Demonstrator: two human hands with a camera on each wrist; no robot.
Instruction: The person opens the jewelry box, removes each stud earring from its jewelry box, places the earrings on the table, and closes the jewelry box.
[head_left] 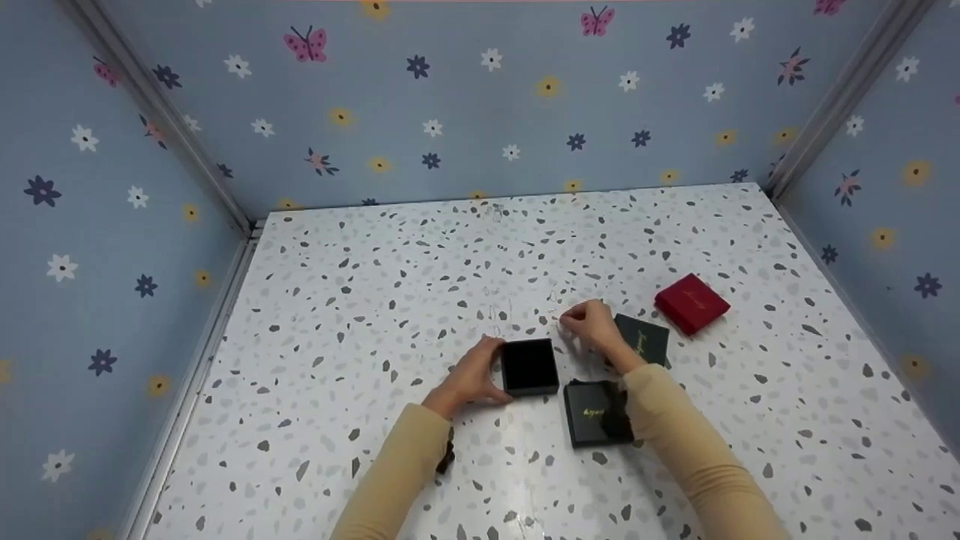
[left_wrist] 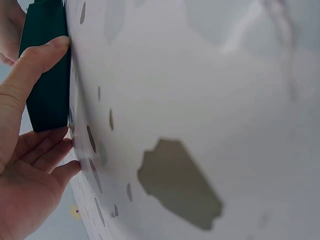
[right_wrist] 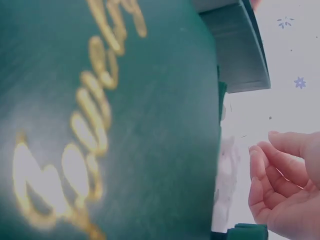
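My left hand holds a small dark green jewellery box with a black inside, open side up on the speckled table. Its thumb lies along one side of the box and the fingers reach to another side. My right hand is low over the table beyond the box's right side, thumb and index fingertips close together. Beside those fingertips lies a thin, tiny piece of jewellery; I cannot tell whether they grip it. In the right wrist view the right hand has its fingers bent.
A dark green box with gold lettering sits under the right forearm. Beyond it lie a flat dark green piece with gold lettering and a red box. More fine jewellery is on the table. Flowered panels enclose it.
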